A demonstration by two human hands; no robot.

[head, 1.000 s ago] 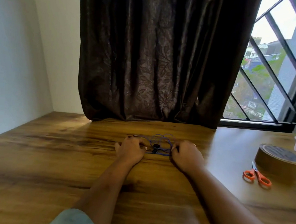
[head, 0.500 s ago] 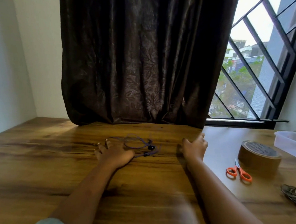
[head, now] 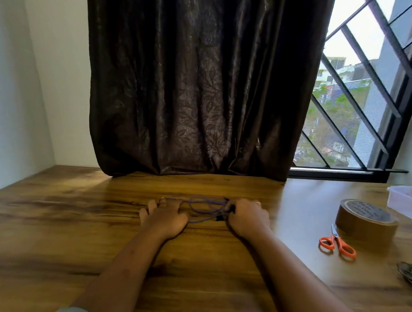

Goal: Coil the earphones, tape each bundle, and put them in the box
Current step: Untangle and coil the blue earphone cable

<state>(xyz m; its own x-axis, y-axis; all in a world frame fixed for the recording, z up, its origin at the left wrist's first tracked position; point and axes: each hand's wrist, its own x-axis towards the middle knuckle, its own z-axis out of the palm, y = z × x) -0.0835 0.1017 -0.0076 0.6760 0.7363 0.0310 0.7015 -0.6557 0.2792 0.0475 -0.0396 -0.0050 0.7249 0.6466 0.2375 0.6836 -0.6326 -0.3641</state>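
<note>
Coiling barely under way, judging by the loose loops. Use the left hand point(head: 165, 217), flat with fingers spread on the left end of the earphones point(head: 204, 205), as an anchor against the tabletop point(head: 51, 218). With the right hand point(head: 247, 218), curled round the bud end, lay even loops toward the left, avoiding kinks. Pinch the bundle firmly before reaching for the tape point(head: 365, 217), scissors point(head: 337, 243) and box point(head: 407, 200), well apart on the right.

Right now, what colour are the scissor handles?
Orange; the scissors show best in the head view, the only one.
</note>
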